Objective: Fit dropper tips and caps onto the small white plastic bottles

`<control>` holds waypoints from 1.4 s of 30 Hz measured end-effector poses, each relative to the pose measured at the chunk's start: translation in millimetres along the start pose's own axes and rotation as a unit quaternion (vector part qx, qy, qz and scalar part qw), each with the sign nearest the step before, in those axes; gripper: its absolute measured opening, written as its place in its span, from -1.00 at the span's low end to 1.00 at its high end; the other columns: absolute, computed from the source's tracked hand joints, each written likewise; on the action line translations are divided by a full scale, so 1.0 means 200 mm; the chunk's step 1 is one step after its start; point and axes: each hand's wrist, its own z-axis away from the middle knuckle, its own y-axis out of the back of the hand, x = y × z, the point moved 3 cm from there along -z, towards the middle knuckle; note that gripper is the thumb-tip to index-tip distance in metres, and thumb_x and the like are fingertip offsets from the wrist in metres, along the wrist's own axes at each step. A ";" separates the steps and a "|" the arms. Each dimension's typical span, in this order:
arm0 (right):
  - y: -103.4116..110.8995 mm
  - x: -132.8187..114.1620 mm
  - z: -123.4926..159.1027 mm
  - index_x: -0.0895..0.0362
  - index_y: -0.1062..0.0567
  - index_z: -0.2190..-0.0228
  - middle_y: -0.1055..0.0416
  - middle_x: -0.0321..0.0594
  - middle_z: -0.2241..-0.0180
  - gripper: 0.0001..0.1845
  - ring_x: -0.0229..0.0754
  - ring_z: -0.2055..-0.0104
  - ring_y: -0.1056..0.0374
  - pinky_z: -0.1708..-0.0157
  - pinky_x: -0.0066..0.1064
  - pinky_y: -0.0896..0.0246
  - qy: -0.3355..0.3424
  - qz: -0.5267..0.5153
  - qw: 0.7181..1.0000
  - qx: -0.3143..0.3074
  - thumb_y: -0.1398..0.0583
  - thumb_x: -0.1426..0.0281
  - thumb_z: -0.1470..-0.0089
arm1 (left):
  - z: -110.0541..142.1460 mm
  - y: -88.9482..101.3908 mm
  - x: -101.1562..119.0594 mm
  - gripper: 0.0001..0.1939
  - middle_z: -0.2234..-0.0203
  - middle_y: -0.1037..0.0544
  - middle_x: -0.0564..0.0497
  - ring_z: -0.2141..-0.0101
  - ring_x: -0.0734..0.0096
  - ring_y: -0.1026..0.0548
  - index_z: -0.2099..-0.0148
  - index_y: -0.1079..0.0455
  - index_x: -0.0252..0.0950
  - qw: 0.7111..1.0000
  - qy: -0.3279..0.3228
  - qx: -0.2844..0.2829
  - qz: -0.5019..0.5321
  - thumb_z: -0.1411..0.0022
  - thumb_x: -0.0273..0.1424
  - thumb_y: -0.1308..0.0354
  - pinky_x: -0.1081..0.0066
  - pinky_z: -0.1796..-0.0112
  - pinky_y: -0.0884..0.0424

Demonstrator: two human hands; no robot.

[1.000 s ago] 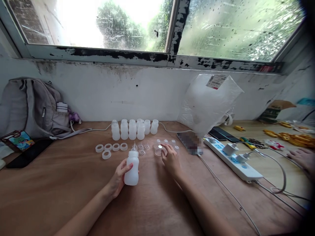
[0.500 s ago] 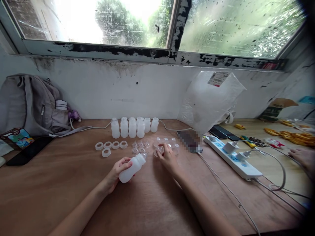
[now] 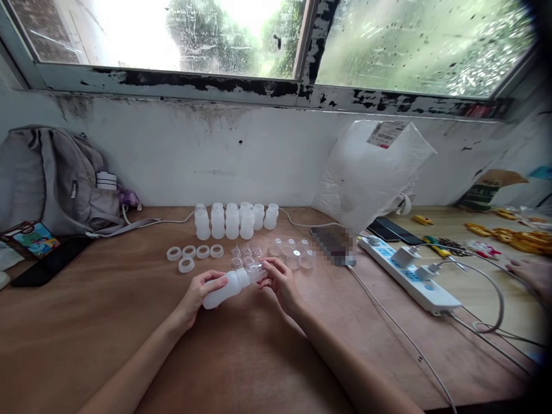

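Five white rings (image 3: 186, 269) lie on the counter (image 3: 215, 362), left of the tilted frosted bottle (image 3: 222, 292) in the head view. The left hand (image 3: 194, 299) has its fingers wrapped around that bottle — the right hand's (image 3: 280, 282) fingers pinch a clear cover (image 3: 255, 272) at its neck end. Beyond it stand upright bottles (image 3: 232, 224); rightward, loose covers (image 3: 293, 261).
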 end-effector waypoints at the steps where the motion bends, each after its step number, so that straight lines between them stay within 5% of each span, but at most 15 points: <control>1: -0.01 0.01 0.01 0.16 -0.35 0.39 -0.29 -0.31 0.48 -0.72 -0.35 0.59 -0.30 0.62 -0.51 -0.24 -0.003 0.006 1.000 -0.006 -0.21 0.24 0.15 | 0.00 0.00 0.00 -0.64 0.50 -0.45 -0.02 0.57 0.47 -0.36 0.27 -0.40 -0.34 1.000 -0.001 0.002 0.000 0.10 -0.20 -0.19 0.57 0.67 -0.24; 9: -0.04 0.02 0.01 0.17 -0.28 0.48 -0.28 -0.34 0.54 -0.68 -0.33 0.62 -0.29 0.68 -0.51 -0.21 -0.008 0.081 0.997 -0.020 -0.19 0.17 0.15 | 0.00 0.00 0.01 -0.66 0.50 -0.50 -0.03 0.54 0.40 -0.39 0.30 -0.44 -0.33 1.000 -0.015 0.012 -0.010 0.14 -0.24 -0.23 0.54 0.60 -0.20; 13: -0.04 0.01 0.04 0.13 -0.25 0.47 -0.24 -0.40 0.63 -0.70 -0.36 0.72 -0.21 0.78 -0.56 -0.03 0.012 0.174 0.983 -0.050 -0.07 0.13 0.04 | 0.00 0.00 0.01 -0.70 0.45 -0.52 -0.03 0.46 0.35 -0.41 0.34 -0.45 -0.33 0.999 -0.028 0.014 -0.026 0.17 -0.26 -0.25 0.53 0.53 -0.21; 20: -0.06 -0.03 0.12 0.14 -0.29 0.61 -0.18 -0.35 0.67 -0.63 -0.34 0.61 -0.11 0.58 -0.50 0.05 0.160 0.391 0.903 -0.076 0.07 0.22 -0.08 | 0.02 -0.05 0.01 -0.78 0.54 -0.50 -0.02 0.53 0.39 -0.37 0.45 -0.45 -0.35 0.998 -0.040 -0.014 -0.042 0.14 -0.28 -0.21 0.51 0.54 -0.18; 29: -0.08 0.02 0.20 0.12 -0.19 0.67 -0.08 -0.36 0.71 -0.62 -0.34 0.67 -0.02 0.63 -0.49 0.10 0.190 0.360 0.913 0.007 0.13 0.26 -0.08 | 0.10 -0.08 0.01 -0.76 0.63 -0.38 0.06 0.59 0.48 -0.28 0.55 -0.35 -0.32 0.993 -0.089 0.057 0.044 -0.03 -0.29 -0.01 0.55 0.60 -0.12; 37: -0.08 0.04 0.21 0.11 -0.21 0.65 -0.15 -0.33 0.70 -0.68 -0.31 0.66 -0.08 0.62 -0.47 0.06 0.204 0.343 0.917 0.014 0.12 0.32 -0.06 | 0.14 -0.09 -0.04 -0.75 0.54 -0.43 0.02 0.49 0.39 -0.33 0.57 -0.29 -0.30 0.985 -0.101 0.131 0.047 -0.06 -0.31 0.05 0.51 0.53 -0.16; 42: -0.06 0.05 0.23 0.11 -0.23 0.63 -0.16 -0.32 0.69 -0.69 -0.30 0.67 -0.08 0.61 -0.45 0.05 0.207 0.360 0.909 -0.005 0.12 0.33 -0.05 | 0.16 -0.10 -0.04 -0.73 0.61 -0.33 0.06 0.53 0.43 -0.26 0.60 -0.25 -0.29 0.987 -0.093 0.129 0.030 -0.07 -0.32 0.07 0.51 0.55 -0.11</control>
